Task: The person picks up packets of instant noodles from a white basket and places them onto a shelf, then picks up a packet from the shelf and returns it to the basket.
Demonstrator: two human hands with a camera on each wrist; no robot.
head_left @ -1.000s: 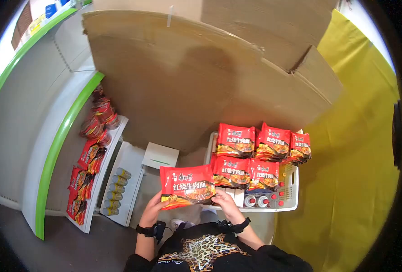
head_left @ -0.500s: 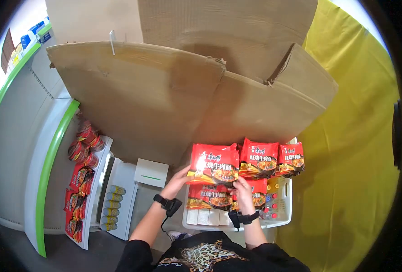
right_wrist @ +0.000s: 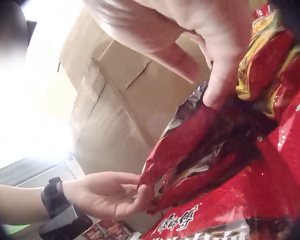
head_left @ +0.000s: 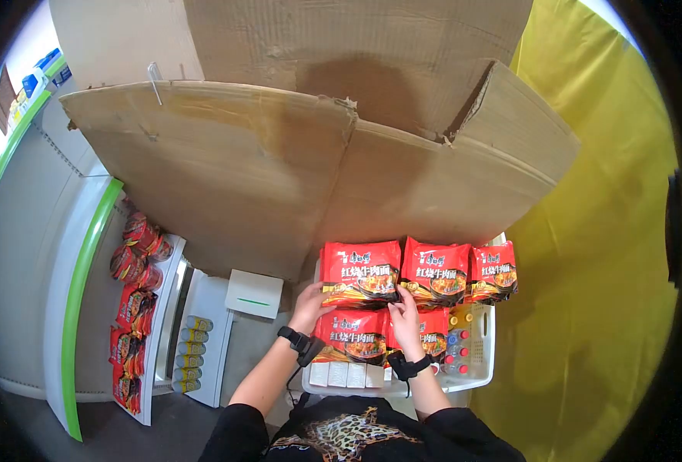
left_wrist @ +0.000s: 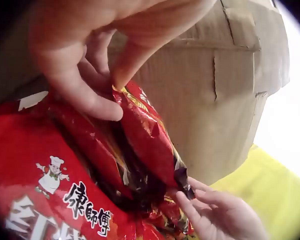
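A red instant noodle pack (head_left: pixel 362 271) lies at the back left of a white basket (head_left: pixel 476 379), on top of another red pack. My left hand (head_left: pixel 309 308) pinches its lower left corner; in the left wrist view the thumb and fingers (left_wrist: pixel 97 107) close on the wrapper's edge. At the opposite corner my right hand (head_left: pixel 407 322) pinches the wrapper, its fingertips (right_wrist: pixel 217 95) on the crimped end in the right wrist view. Just in front of both hands sits another noodle pack (head_left: pixel 352 336), and more packs (head_left: pixel 435 271) fill the right side.
White boxes (head_left: pixel 347 375) line the basket's front, with small bottles (head_left: pixel 456 350) at its right. A cardboard wall (head_left: pixel 225 177) stands close behind. Shelves on the left hold noodle packs (head_left: pixel 129 346), noodle cups (head_left: pixel 129 264) and cans (head_left: pixel 190 360). A yellow cloth (head_left: pixel 587 254) hangs at right.
Both hands have carried the noodle pack rightward from in front of the basket, then back and down onto the back left pile. The head view has shifted too.
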